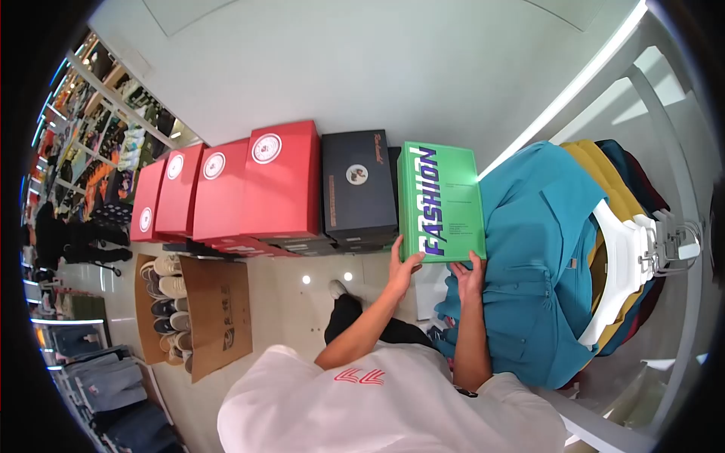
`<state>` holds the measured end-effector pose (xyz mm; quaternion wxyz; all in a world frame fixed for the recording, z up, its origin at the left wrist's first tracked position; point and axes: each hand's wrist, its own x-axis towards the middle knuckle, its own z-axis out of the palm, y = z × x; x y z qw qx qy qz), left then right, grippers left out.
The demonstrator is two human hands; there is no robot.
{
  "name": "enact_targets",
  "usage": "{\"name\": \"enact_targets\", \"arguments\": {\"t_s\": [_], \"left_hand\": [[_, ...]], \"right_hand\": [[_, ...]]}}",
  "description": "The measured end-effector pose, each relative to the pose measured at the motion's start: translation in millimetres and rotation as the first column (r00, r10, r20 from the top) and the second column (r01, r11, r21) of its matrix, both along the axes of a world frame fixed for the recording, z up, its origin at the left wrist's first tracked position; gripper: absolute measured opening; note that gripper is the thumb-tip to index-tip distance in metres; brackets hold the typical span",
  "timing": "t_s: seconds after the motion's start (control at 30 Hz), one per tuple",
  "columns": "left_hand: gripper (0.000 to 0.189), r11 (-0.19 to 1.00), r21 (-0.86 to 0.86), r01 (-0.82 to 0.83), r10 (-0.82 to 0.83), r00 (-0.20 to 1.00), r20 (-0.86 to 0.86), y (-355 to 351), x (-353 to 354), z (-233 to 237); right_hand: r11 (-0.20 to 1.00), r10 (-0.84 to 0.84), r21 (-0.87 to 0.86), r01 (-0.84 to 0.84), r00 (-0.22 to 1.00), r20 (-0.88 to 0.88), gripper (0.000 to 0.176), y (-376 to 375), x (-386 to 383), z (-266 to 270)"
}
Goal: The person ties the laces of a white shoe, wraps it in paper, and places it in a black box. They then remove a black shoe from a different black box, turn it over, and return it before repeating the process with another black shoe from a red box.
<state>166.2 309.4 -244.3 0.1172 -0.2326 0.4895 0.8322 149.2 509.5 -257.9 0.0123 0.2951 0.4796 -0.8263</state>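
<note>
A green shoebox (pixel 461 200) with "FASHION" in purple and white letters stands at the right end of a row of boxes. My left hand (pixel 405 266) grips its near left corner, thumb along the front edge. At the near right corner my right hand (pixel 470 276) holds the same box, fingers partly hidden under it. Directly left of it is a dark shoebox (pixel 359 200) with a round sticker. Teal garments (pixel 521 264) on white hangers (pixel 615 264) hang close against the right side of my right hand and forearm.
Several red shoeboxes (pixel 283 181) top the stacks farther left, along a pale wall (pixel 393 68). An open cardboard carton (pixel 219 317) of shoes stands on the floor (pixel 287 309) at the left. A metal clothes rail (pixel 691 317) curves along the right. Clothing racks (pixel 113 385) fill the far left.
</note>
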Motion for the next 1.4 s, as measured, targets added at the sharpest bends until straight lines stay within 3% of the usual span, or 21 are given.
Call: {"name": "enact_targets", "arguments": {"t_s": [0.07, 0.17, 0.23, 0.3, 0.37, 0.43, 0.47, 0.53, 0.57, 0.63, 0.67, 0.7, 0.77, 0.83, 0.93, 1.1, 1.17, 1.23, 1.3, 1.37, 1.4], "left_hand": [[0.090, 0.994, 0.108, 0.022, -0.027, 0.999, 0.042, 3.5, -10.5, -10.4], [0.088, 0.992, 0.125, -0.011, -0.008, 0.988, 0.151, 5.2, -21.2, -20.4], [0.095, 0.995, 0.100, 0.019, -0.033, 0.989, 0.143, -2.0, -36.3, -60.3], [0.107, 0.998, -0.037, 0.060, -0.051, 0.979, 0.197, -2.8, -52.5, -82.9], [0.116, 1.000, 0.016, 0.019, -0.023, 0.962, 0.272, -13.9, -66.0, -81.5], [0.112, 0.970, 0.164, -0.182, 0.124, 0.942, 0.312, -30.3, -72.7, -68.1], [0.112, 0.970, 0.163, -0.179, 0.120, 0.940, 0.319, -39.4, -76.2, -61.8], [0.106, 0.904, 0.212, -0.371, 0.301, 0.904, 0.303, -57.9, -83.4, -58.5], [0.106, 0.898, 0.207, -0.388, 0.318, 0.898, 0.305, -63.9, -90.5, -59.5], [0.086, 0.807, 0.271, -0.524, 0.418, 0.832, 0.365, -73.6, -100.1, -73.6], [0.087, 0.797, 0.265, -0.543, 0.445, 0.824, 0.352, -72.3, -99.9, -77.8], [0.087, 0.784, 0.264, -0.562, 0.462, 0.812, 0.356, -69.9, -99.2, -83.4], [0.090, 0.782, 0.112, -0.613, 0.513, 0.735, 0.442, -67.9, -98.9, -95.8], [0.095, 0.776, 0.124, -0.618, 0.527, 0.745, 0.410, -69.4, -95.6, -94.0], [0.095, 0.777, -0.012, -0.630, 0.582, 0.710, 0.395, -62.7, -91.8, -99.5], [0.105, 0.743, -0.082, -0.665, 0.645, 0.677, 0.355, -61.1, -85.6, -77.4], [0.110, 0.737, -0.137, -0.662, 0.662, 0.666, 0.345, -67.0, -77.6, -71.8], [0.129, 0.833, -0.173, -0.526, 0.552, 0.766, 0.328, -76.5, -66.3, -70.8], [0.127, 0.856, -0.188, -0.482, 0.517, 0.771, 0.373, -77.2, -53.8, -69.5], [0.126, 0.882, -0.193, -0.431, 0.471, 0.775, 0.422, -75.9, -36.0, -69.7], [0.128, 0.911, -0.101, -0.401, 0.403, 0.806, 0.434, -76.4, -25.3, -66.6]], "right_hand": [[0.994, -0.001, 0.109, -0.003, 1.000, 0.031, 0.059, 5.3, -13.3, -0.5], [0.994, -0.013, 0.105, 0.010, 0.999, 0.030, 0.055, 0.8, -32.7, -10.3], [0.996, -0.057, 0.072, 0.051, 0.994, 0.089, 0.053, -11.5, -44.6, -31.5], [0.988, -0.154, 0.009, 0.154, 0.984, 0.087, 0.054, -16.2, -56.8, -70.2], [0.989, -0.148, 0.015, 0.147, 0.983, 0.105, 0.056, -28.6, -78.4, -76.1], [0.979, -0.202, -0.024, 0.203, 0.978, 0.059, 0.057, -33.5, -95.2, -84.4], [0.978, -0.205, -0.022, 0.207, 0.976, 0.066, 0.057, -33.1, -105.5, -89.5], [0.981, -0.183, -0.072, 0.181, 0.983, -0.032, 0.063, -30.9, -122.2, -111.1], [0.984, -0.166, -0.075, 0.163, 0.986, -0.028, 0.063, -31.4, -123.8, -112.7], [0.982, -0.180, -0.037, 0.187, 0.973, 0.141, 0.074, -39.9, -124.0, -91.0], [0.989, -0.140, -0.018, 0.147, 0.968, 0.207, 0.086, -45.0, -119.1, -85.2], [0.992, -0.119, -0.016, 0.125, 0.970, 0.212, 0.086, -51.8, -110.8, -82.7], [0.999, 0.033, 0.031, -0.044, 0.955, 0.296, 0.093, -73.1, -87.9, -78.3], [0.988, 0.139, 0.019, -0.152, 0.942, 0.304, 0.097, -99.2, -74.1, -74.9], [0.914, 0.393, -0.024, -0.404, 0.871, 0.295, 0.111, -118.4, -68.6, -76.8], [0.879, 0.477, -0.152, -0.452, 0.829, 0.294, 0.120, -135.6, -86.2, -82.4], [0.848, 0.530, -0.212, -0.486, 0.785, 0.321, 0.107, -145.5, -83.8, -79.2], [0.871, 0.489, -0.242, -0.428, 0.806, 0.333, 0.107, -152.1, -81.9, -76.3], [0.887, 0.450, -0.275, -0.370, 0.825, 0.343, 0.107, -156.7, -77.6, -77.9], [0.875, 0.484, -0.227, -0.428, 0.802, 0.350, 0.094, -152.4, -67.5, -84.1], [0.875, 0.484, -0.226, -0.429, 0.804, 0.347, 0.094, -148.1, -63.8, -85.9]]}}
